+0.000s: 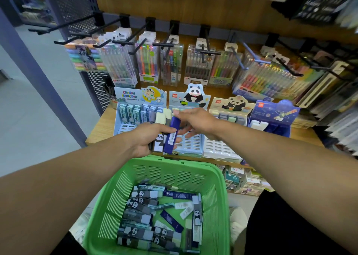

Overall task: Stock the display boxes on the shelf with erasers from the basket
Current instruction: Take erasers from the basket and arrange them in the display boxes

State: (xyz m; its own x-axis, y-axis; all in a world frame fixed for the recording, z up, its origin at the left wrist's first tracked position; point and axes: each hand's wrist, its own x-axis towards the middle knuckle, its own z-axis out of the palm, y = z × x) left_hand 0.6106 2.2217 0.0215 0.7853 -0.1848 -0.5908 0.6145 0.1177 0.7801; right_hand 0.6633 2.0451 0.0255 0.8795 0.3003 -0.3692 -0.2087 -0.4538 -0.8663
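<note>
A stiff, light navy-sleeved eraser (171,133) is pinched at its top by the right hand (195,122); a bunch of erasers (159,127) is gripped by the left hand (149,138).

Green basket (219,179): loose erasers (143,214), panda and navy sleeves. Shelf (100,127): four display boxes (228,107), pen packs (197,66) hung above. Left hand (149,138) grips several erasers; right hand (195,121) pinches a blue eraser (172,136).
</note>
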